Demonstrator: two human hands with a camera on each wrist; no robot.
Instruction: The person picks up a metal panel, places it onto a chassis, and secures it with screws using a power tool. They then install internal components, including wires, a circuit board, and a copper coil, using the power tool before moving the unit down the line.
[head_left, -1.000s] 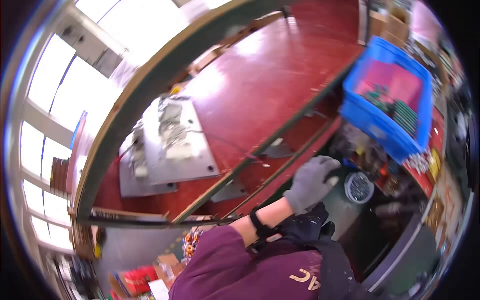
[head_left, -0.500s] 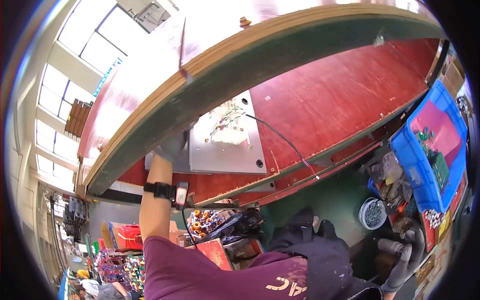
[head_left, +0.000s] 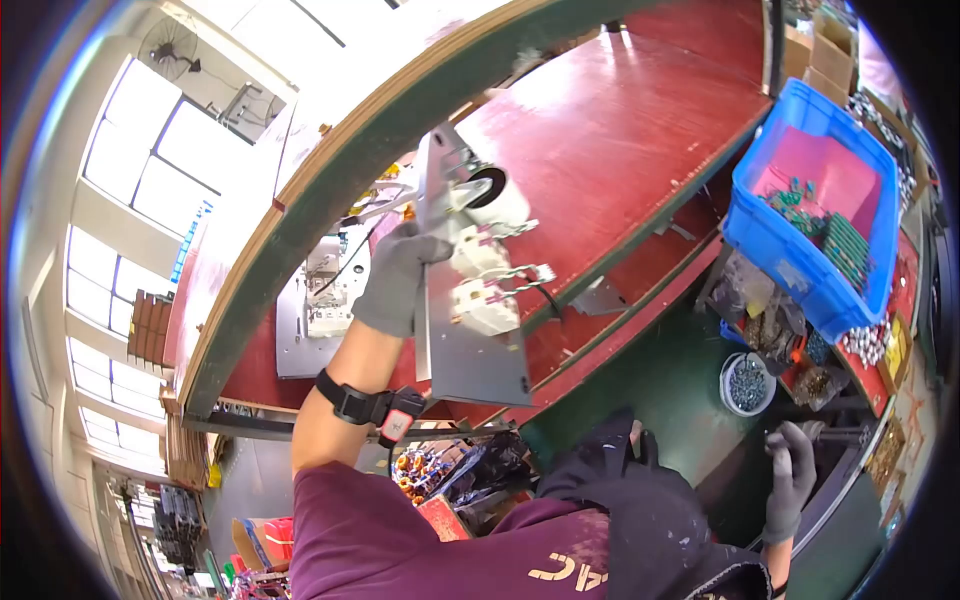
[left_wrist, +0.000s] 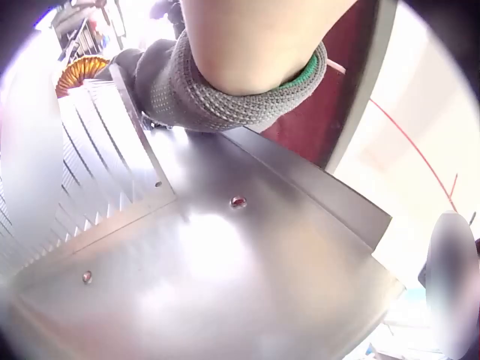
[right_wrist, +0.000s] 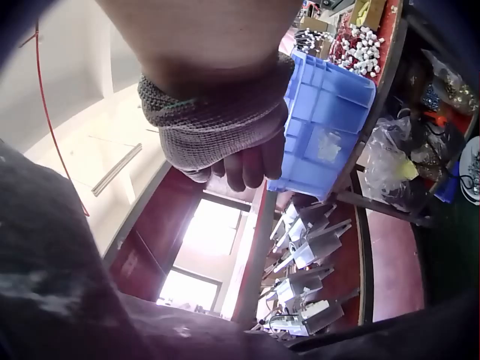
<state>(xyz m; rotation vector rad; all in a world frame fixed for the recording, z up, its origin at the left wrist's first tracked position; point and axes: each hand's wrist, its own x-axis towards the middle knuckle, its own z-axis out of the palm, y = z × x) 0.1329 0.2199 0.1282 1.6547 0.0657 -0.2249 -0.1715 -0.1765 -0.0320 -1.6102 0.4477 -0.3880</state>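
My gloved left hand (head_left: 398, 278) grips the edge of a grey metal panel (head_left: 475, 365), which stands tilted up on its side over the red shelf (head_left: 590, 120). White blocks (head_left: 485, 300), a white cylinder (head_left: 500, 205) and loose wires sit on its face. The left wrist view shows the panel's bare metal back (left_wrist: 247, 277), a finned heat sink (left_wrist: 109, 150) and a copper coil (left_wrist: 81, 71) beside the glove. Another such panel (head_left: 300, 350) lies flat on the shelf behind. My gloved right hand (head_left: 790, 480) hangs at the lower right, fingers loosely curled, holding nothing.
A blue crate (head_left: 800, 265) with green parts stands at the right. Below it are a white bucket (head_left: 747, 385) of small metal pieces and plastic bags (head_left: 745, 285). The wooden edge of an upper tabletop (head_left: 330, 130) arches over the shelf. More metal units (right_wrist: 315, 247) sit on a lower shelf.
My left hand moved from over the floor to under the tabletop and took hold of the upper panel, which has gone from lying flat to tilted up. The right hand came into view, staying low.
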